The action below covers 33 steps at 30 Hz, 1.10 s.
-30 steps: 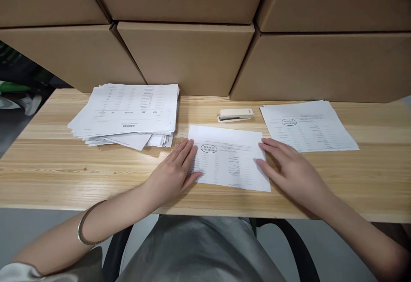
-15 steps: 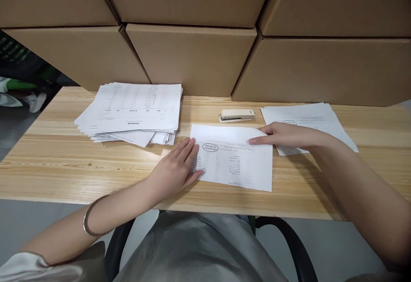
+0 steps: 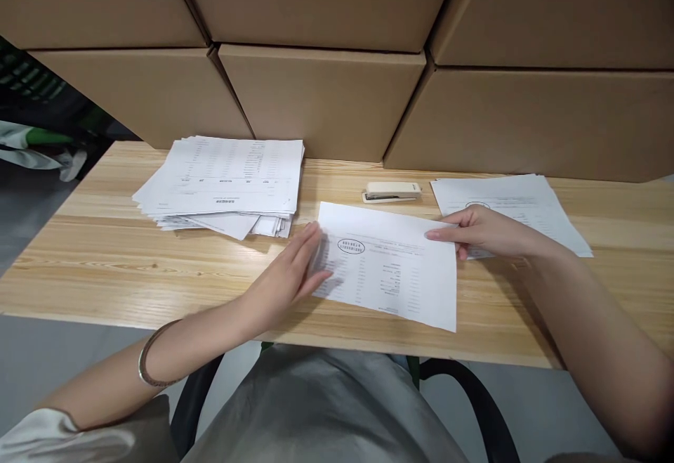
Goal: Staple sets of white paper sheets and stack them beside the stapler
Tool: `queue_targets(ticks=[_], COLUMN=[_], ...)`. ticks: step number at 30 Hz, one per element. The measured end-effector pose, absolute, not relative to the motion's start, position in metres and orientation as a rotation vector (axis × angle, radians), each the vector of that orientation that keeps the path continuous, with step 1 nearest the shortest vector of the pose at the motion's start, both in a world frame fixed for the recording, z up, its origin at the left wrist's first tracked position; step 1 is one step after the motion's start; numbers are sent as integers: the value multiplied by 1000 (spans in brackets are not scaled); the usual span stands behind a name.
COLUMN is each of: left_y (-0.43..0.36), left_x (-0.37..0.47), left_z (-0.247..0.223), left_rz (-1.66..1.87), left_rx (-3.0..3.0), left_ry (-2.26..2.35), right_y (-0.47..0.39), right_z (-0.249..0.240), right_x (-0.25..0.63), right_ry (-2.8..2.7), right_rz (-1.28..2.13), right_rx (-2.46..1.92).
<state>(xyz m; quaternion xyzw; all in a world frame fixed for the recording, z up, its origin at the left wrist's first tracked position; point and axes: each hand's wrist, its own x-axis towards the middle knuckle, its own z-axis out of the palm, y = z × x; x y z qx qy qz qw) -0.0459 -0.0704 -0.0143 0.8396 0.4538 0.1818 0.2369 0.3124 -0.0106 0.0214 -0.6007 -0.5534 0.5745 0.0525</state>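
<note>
My right hand (image 3: 481, 230) pinches a printed sheet of paper (image 3: 387, 266) at its far right edge, thumb on top. The sheet is tilted, its right side raised off the table. Against the sheet's left edge rests my left hand (image 3: 295, 266), fingers stretched out and thumb apart over the paper. Black print and an oval stamp show on the sheet. Just beyond it lies a cream stapler (image 3: 391, 192). A smaller set of printed sheets (image 3: 505, 192) lies partly behind my right hand.
A thick, uneven stack of printed papers (image 3: 232, 175) sits at the left on the wooden table (image 3: 105, 259). Cardboard boxes (image 3: 321, 98) form a wall along the back. Chair armrests (image 3: 477, 400) flank my lap below the table edge.
My right hand has closed on the sheet and lifted its right side, shifting it slightly right and nearer. My left hand has stayed at the left edge. The view has shifted a little.
</note>
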Motion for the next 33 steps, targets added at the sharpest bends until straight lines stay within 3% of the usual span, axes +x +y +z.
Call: queue_targets(ticks=[4, 10, 22, 30, 33], left_y=[-67, -52, -44, -45, -46], left_x=[-36, -17, -15, -17, -16], left_z=[-4, 0, -6, -7, -6], left_rz=[750, 757, 891, 678, 675], left_rx=[1622, 943, 786, 829, 820], left_ry=[1250, 1136, 1181, 1049, 1102], right_y=[-20, -24, -23, -23, -16], right_z=[22, 21, 12, 16, 30], right_x=[322, 320, 321, 326, 326], right_ry=[-1664, -1610, -1556, -1618, -1705], right_rz=[1789, 1841, 1874, 1869, 1593], right_rx=[-1750, -1721, -1728, -1731, -1904])
